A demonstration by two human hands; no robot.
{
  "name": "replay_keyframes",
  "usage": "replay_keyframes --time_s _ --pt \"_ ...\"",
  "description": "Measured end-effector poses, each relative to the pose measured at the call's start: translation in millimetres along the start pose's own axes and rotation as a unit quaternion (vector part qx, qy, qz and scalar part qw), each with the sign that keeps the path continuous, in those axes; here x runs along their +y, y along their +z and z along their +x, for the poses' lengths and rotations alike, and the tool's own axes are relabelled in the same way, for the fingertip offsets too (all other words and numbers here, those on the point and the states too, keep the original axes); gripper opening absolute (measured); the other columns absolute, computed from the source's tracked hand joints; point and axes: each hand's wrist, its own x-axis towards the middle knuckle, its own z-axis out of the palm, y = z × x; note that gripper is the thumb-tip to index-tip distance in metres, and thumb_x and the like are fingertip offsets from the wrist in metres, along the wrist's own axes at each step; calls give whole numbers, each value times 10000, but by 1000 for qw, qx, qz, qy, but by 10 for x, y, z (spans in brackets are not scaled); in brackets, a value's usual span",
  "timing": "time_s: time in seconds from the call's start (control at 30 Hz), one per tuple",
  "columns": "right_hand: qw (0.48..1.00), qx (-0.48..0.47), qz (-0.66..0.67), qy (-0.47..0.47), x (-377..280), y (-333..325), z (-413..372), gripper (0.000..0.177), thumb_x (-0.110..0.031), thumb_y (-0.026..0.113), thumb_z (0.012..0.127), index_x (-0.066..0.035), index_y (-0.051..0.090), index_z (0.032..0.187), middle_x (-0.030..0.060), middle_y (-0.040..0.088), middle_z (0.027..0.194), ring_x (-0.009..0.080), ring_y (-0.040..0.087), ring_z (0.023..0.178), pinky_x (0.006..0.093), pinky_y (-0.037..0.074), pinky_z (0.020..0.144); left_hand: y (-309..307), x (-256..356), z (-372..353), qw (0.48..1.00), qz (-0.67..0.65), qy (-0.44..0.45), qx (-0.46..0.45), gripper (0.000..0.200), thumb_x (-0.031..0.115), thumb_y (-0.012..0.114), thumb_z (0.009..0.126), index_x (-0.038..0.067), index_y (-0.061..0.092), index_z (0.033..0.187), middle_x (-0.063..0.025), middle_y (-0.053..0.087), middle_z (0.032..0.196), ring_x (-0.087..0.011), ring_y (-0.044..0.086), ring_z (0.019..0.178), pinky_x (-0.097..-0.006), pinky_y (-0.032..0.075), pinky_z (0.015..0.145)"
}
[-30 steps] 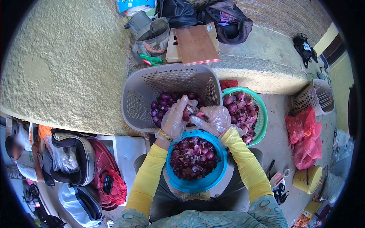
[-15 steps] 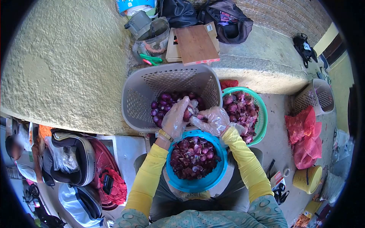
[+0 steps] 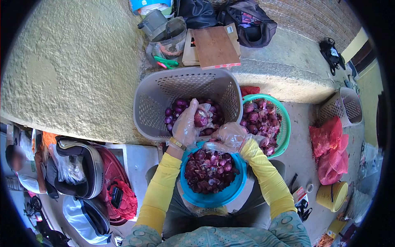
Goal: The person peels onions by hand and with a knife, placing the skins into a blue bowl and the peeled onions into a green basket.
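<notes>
My left hand (image 3: 186,125), in a clear plastic glove, holds a red onion (image 3: 200,118) above the near part of a grey perforated basket (image 3: 144,119). Peeled purple onions (image 3: 180,105) lie inside that basket. Beside it my right hand (image 3: 230,136), also gloved, has its fingers curled over the far rim of a blue bowl (image 3: 214,201); whether it holds anything is hidden. Onions and loose skins (image 3: 210,171) fill the blue bowl. To the right, a green basket (image 3: 286,129) contains unpeeled onions and skins (image 3: 267,123).
A wooden board (image 3: 216,47) and bags (image 3: 251,24) rest on the ledge beyond the grey basket. At right are red mesh sacks (image 3: 329,148), a yellow bucket (image 3: 332,196) and another basket (image 3: 347,107). A person (image 3: 16,158) is at far left.
My hands have moved apart. The onion in my left hand now shows more fully, and my right hand has shifted down and toward the blue bowl.
</notes>
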Motion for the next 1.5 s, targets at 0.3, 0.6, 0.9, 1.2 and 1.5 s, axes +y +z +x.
replay_keyframes --time_s 0.3,0.6,0.9,1.2,1.5 --pt "994 85 18 62 -106 -104 7 560 -702 710 767 -148 768 829 153 702 725 370 694 686 484 550 645 85 -27 -31 993 -112 33 -6 320 315 569 1049 10 634 1122 -129 625 1233 -247 643 1058 -453 570 947" --pt "960 223 66 153 10 -30 32 550 -651 758 771 -106 712 828 161 655 683 390 657 644 461 516 580 90 -141 -7 997 -59 -5 -52 372 369 551 1042 48 615 1217 -72 635 1148 -166 608 1057 -323 512 944" --pt "961 205 79 168 22 -5 41 579 -659 733 796 -84 729 865 182 673 703 408 668 669 484 524 606 100 -159 -8 996 -59 24 -63 349 352 503 1071 58 610 1225 -58 650 1090 -135 597 1029 -288 494 912" --pt "958 204 125 157 8 83 86 491 -560 708 880 -70 732 859 207 649 672 432 656 669 496 511 616 118 -279 40 987 -134 59 -62 395 379 552 1054 10 564 1195 -128 639 1032 -218 645 962 -366 561 891" --pt "974 194 72 88 103 17 49 483 -576 685 879 -100 764 883 208 662 706 439 651 684 520 508 607 71 -345 52 983 -184 -10 -18 388 377 602 1028 25 563 1186 -138 644 1010 -238 656 911 -384 596 824"
